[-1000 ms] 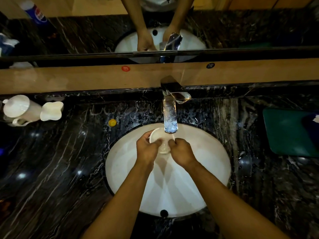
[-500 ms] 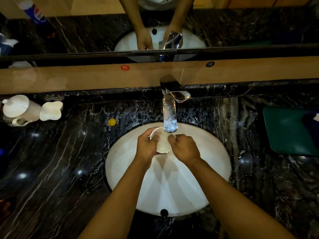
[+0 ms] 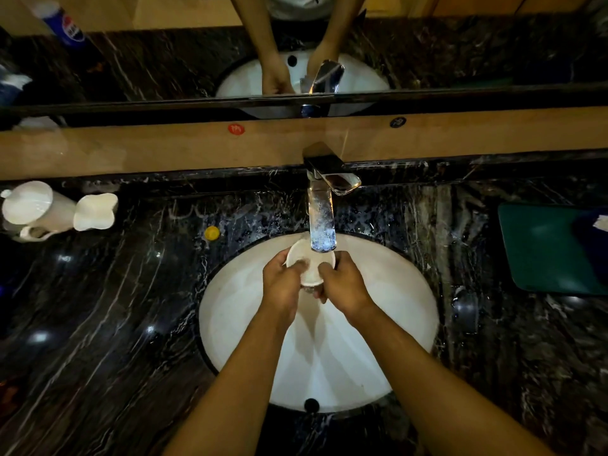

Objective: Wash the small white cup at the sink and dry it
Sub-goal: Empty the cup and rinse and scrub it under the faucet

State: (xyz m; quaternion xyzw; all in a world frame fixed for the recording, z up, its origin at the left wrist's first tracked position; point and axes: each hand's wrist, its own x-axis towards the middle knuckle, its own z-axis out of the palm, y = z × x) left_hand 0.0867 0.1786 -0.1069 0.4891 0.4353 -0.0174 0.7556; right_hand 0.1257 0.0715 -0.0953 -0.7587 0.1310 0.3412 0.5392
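The small white cup (image 3: 310, 265) is held over the white oval sink (image 3: 394, 301), just below the spout of the chrome tap (image 3: 322, 222). Its mouth faces up and away from me. My left hand (image 3: 283, 284) grips the cup's left side with the thumb on the rim. My right hand (image 3: 343, 284) grips its right side, fingers curled under the base. The cup's lower part is hidden behind both hands. Whether water is running I cannot tell.
Dark marble counter (image 3: 108, 324) surrounds the sink. A white lidded pot (image 3: 31, 209) and a small white jug (image 3: 95, 212) stand at the far left, a yellow cap (image 3: 212, 232) nearer the sink. A green mat (image 3: 552, 248) lies at right. A mirror (image 3: 164, 60) runs behind.
The cup has been turned in my hands: half a second ago it was tipped on its side, now its open mouth shows again under the spout. Both hands stayed in place.
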